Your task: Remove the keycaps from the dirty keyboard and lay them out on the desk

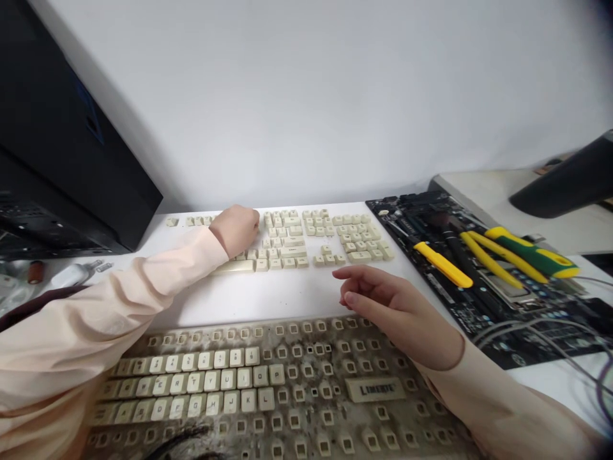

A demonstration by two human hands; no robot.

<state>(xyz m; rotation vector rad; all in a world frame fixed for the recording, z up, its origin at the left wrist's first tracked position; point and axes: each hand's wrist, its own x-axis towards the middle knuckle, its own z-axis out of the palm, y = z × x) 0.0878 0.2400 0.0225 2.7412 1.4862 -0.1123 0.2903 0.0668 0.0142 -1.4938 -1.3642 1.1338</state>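
A dirty beige keyboard (306, 396) lies at the near edge, with keycaps on its left part and bare switch posts on the rest. Farther back, loose keycaps (325, 236) are laid out in rows on the white table. My left hand (235, 230) reaches over these rows, its fingers curled down among the caps and hidden from view. My right hand (397, 313) hovers above the keyboard's upper right, fingers loosely bent and apart, holding nothing.
A black circuit board (479, 287) sits to the right with yellow-handled pliers (498, 255), a yellow tool (443, 264) and a green-and-yellow screwdriver (536, 252) on it. A black computer case (62, 147) stands at left. Small parts (71, 273) lie beside it. Wires (565, 345) trail at right.
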